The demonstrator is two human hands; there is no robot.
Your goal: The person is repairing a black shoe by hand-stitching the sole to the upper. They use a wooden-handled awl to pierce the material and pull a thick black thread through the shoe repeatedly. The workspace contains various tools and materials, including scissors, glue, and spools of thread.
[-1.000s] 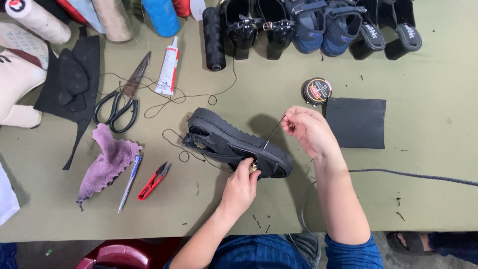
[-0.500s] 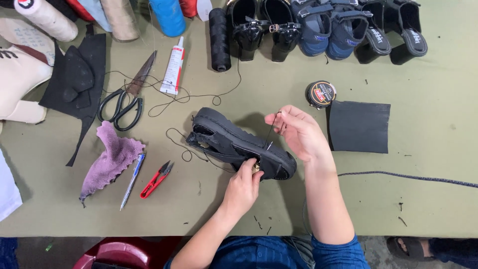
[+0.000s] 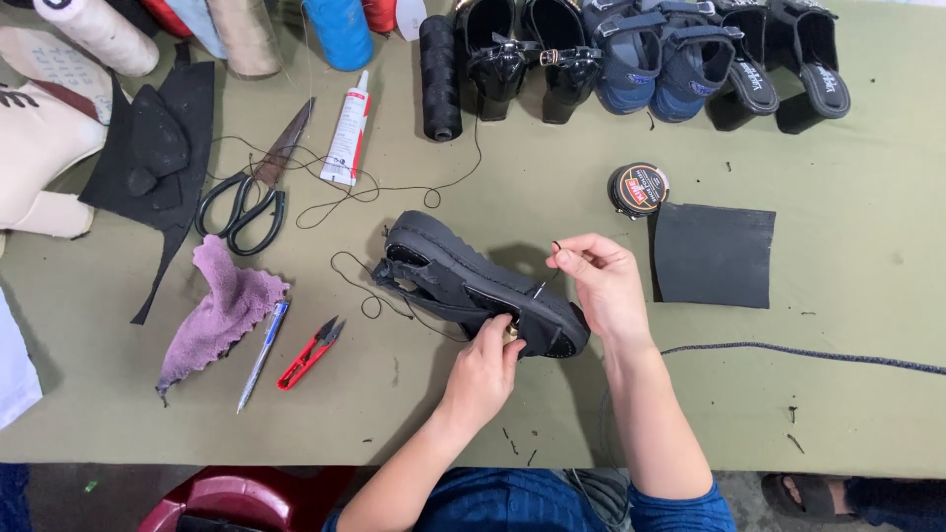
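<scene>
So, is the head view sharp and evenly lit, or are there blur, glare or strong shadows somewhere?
Head view: mostly sharp, with soft, even light; only a faint shadow lies on the table under the black shoe and the hands. Small glare shows on the glossy black heels at the top. The left hand and right hand show no motion blur.

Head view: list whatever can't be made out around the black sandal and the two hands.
- Needle: too small to tell apart from the thread at the right hand, head view.
- Sandal strap under the left hand: covered by its fingers.
- Stitches in the sole: black on black, too fine.
- Tin lid print: too small.
- Thread cones and shoes: cut by the top edge.
- Cord: runs off the right edge.
</scene>
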